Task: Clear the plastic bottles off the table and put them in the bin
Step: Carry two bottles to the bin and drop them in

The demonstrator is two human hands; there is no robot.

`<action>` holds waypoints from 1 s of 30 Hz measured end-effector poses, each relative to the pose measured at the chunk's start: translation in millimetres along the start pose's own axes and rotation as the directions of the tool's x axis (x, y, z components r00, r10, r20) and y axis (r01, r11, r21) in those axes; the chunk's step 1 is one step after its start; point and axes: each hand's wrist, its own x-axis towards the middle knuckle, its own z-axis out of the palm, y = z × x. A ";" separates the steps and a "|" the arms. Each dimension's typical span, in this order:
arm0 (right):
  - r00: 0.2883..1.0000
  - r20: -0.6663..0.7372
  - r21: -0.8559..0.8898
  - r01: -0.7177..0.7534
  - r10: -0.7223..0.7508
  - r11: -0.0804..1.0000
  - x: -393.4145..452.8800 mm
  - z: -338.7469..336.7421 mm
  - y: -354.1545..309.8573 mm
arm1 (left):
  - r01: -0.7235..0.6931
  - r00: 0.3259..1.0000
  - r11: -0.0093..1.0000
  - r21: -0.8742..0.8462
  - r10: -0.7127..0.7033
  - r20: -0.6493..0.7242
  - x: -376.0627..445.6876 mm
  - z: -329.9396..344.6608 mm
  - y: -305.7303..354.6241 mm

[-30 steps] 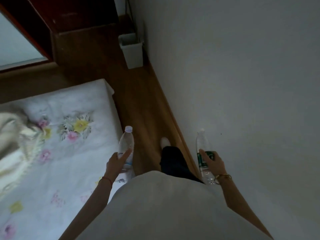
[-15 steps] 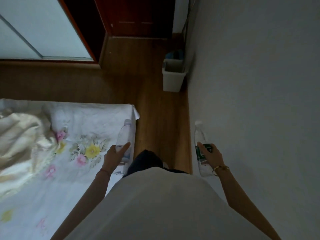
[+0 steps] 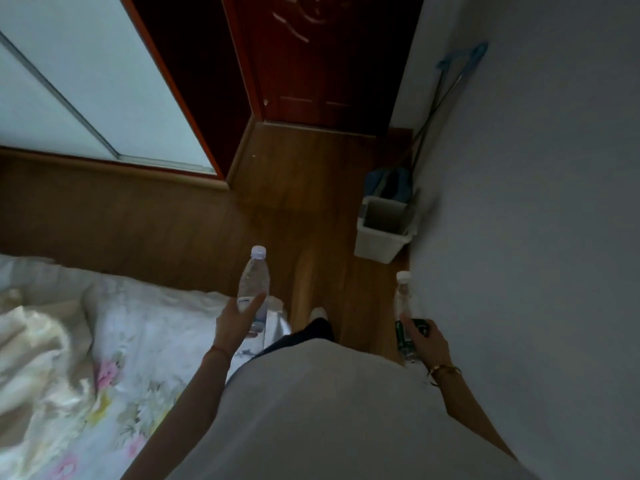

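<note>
My left hand (image 3: pixel 235 323) grips a clear plastic bottle (image 3: pixel 254 282) with a pale cap and a blue-white label, held upright above the corner of the bed. My right hand (image 3: pixel 427 341) grips a second clear bottle (image 3: pixel 403 299) with a white cap and a green label, close to the wall on the right. Both bottles point forward and up. A gold bracelet sits on my right wrist and a thin red cord on my left.
A bed with a white floral sheet (image 3: pixel 121 334) fills the lower left. A white waste bin (image 3: pixel 381 240) stands against the grey wall (image 3: pixel 536 202), with a blue mop (image 3: pixel 391 183) behind it. A dark red door (image 3: pixel 329 64) and a sliding wardrobe panel (image 3: pixel 86 81) lie ahead across the wood floor (image 3: pixel 311 188).
I have walked forward along the bed. The bin, the door and the wardrobe have come nearer and lower in view. Both hands keep hold of their bottles.
</note>
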 end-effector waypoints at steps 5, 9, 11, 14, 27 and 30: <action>0.999 -0.052 0.068 0.013 -0.010 0.998 75.7 -9.6 -97.4 | -0.040 0.999 0.995 0.095 0.036 0.037 83.4 5.5 110.8; 0.993 -0.106 0.119 -0.047 0.060 0.992 120.1 -16.6 -140.2 | -0.026 0.996 0.989 0.143 0.015 0.083 136.3 23.0 179.2; 0.987 -0.130 0.135 -0.080 0.097 0.988 147.2 -17.9 -155.0 | -0.039 0.992 0.982 0.182 0.017 0.124 167.7 36.6 208.2; 0.976 -0.175 0.187 -0.093 0.126 0.978 191.6 -21.8 -180.0 | -0.103 0.985 0.956 0.273 0.058 0.165 210.9 63.5 259.9; 0.864 -0.414 0.536 -0.021 0.284 0.844 329.1 -43.6 -318.2 | -0.669 0.736 0.648 0.363 0.646 0.204 427.8 232.4 470.3; 0.817 -0.429 0.674 0.006 0.384 0.739 350.9 -33.7 -334.9 | -0.484 0.729 0.740 0.468 0.044 0.683 399.8 273.0 515.6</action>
